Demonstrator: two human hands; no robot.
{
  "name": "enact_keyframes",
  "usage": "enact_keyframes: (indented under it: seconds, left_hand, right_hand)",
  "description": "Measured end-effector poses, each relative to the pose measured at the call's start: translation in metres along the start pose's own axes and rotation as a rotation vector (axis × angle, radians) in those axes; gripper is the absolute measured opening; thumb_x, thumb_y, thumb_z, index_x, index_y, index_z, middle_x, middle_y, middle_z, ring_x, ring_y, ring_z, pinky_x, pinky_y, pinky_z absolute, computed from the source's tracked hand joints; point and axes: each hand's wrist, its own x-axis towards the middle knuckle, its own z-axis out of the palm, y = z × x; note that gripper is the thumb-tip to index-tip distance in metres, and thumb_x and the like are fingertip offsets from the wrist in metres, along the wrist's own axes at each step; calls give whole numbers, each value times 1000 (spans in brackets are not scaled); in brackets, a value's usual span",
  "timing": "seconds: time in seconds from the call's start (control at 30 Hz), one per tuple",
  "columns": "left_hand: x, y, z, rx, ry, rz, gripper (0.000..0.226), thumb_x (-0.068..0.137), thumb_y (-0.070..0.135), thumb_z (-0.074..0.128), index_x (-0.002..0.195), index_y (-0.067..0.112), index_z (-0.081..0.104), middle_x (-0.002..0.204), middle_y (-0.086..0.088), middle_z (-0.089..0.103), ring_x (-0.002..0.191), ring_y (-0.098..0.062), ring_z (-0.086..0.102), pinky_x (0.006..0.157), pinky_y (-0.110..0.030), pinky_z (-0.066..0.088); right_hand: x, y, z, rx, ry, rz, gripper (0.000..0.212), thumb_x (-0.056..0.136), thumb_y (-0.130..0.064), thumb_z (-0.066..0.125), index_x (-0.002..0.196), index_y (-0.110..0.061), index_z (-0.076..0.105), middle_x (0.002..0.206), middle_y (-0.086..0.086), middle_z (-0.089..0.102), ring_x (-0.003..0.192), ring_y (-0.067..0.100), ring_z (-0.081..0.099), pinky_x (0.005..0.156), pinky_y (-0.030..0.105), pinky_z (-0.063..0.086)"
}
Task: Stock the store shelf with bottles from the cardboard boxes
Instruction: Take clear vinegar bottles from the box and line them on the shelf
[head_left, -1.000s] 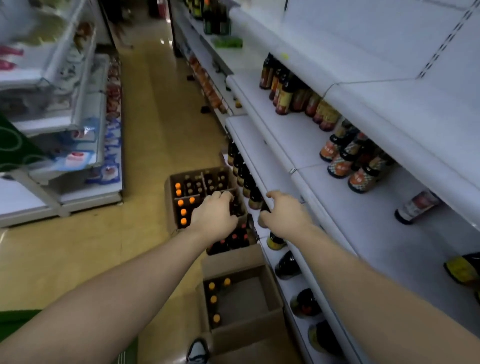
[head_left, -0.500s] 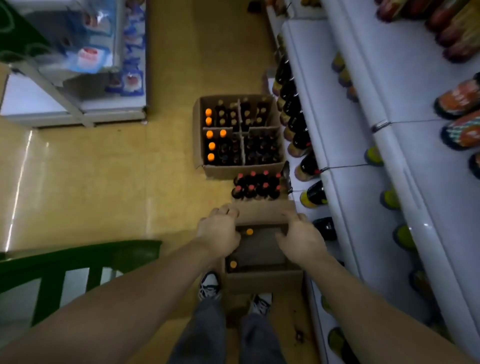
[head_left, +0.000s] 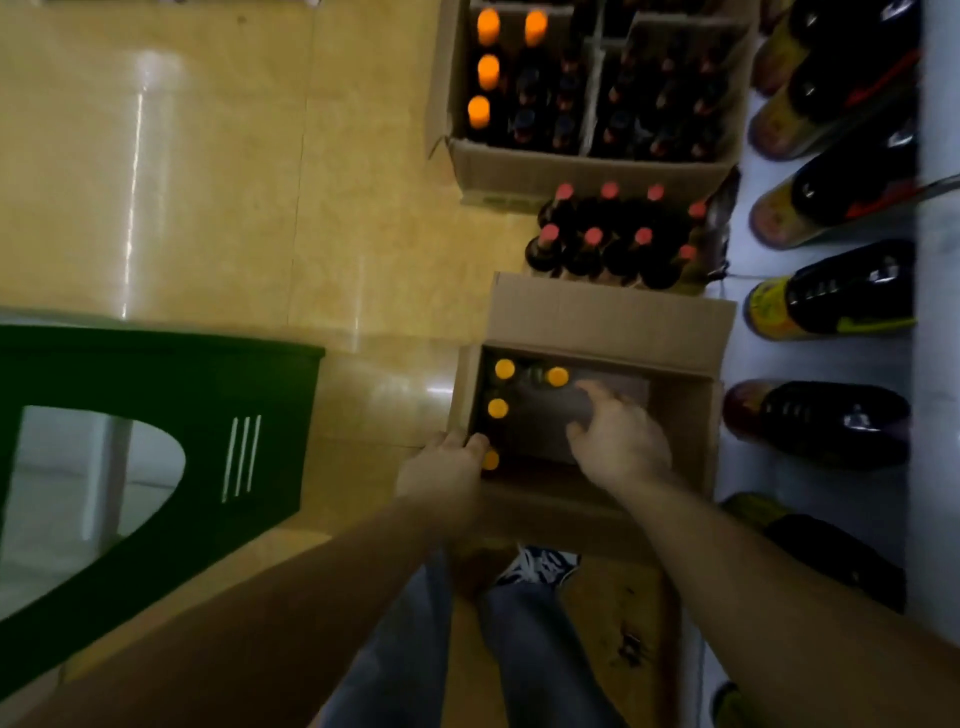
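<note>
In the near cardboard box (head_left: 691, 431), four orange-capped bottles (head_left: 498, 409) are ranged along the left and far walls. The right hand (head_left: 618, 441) is held inside, fingers loosely spread, nothing grasped. The left hand (head_left: 441, 467) is curled at the left rim, but what it grips cannot be told. With so much free room, a neighbouring bottle could be toppled. Farther off, on the glossy yellow floor (head_left: 260, 208), a red-capped pack (head_left: 613, 239) and a fuller box (head_left: 571, 171) are set against the right-hand shelf (head_left: 935, 312).

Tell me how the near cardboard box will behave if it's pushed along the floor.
The near cardboard box probably slides easily: it looks mostly empty. Its four orange-capped bottles sit toward the left side, so it may sag leftward when lifted. The open flap would likely bend if gripped.
</note>
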Motion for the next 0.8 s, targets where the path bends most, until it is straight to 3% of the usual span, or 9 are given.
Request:
enact_keyframes:
  seconds: [0.17,0.3,0.53,0.8]
  left_hand:
    - [58,-15,57,102,-29,14,55,98,41,60,147,30,38,137,-3,51,126,-28,51,96,-44,49]
    - [86,-24,85,319,25,159,65,98,42,57,156,31,31,135,-5,49,127,-29,46,106,-47,37]
    - [109,-26,97,523,86,312,44,100,35,52,143,28,49,126,-3,61,126,-29,40,105,-49,27]
    - [120,-26,102,629,55,331,48,102,36,53,147,22,45,122,-4,65,130,-30,46,113,-51,24]
  right_hand:
    - [72,12,52,-9,25,-14,59,101,-35,58,155,-38,33,138,7,58,122,32,58,91,40,49]
    - [111,15,73,-63,30,-36,59,101,-31,57,155,-37,33,138,9,55,120,35,58,88,41,49]
    - [137,13,90,-161,80,-99,43,100,-31,57,141,-25,47,128,13,59,114,40,61,87,44,50]
    - [140,19,97,-225,102,-186,33,102,-24,58,134,-20,49,114,12,65,103,33,65,75,40,49]
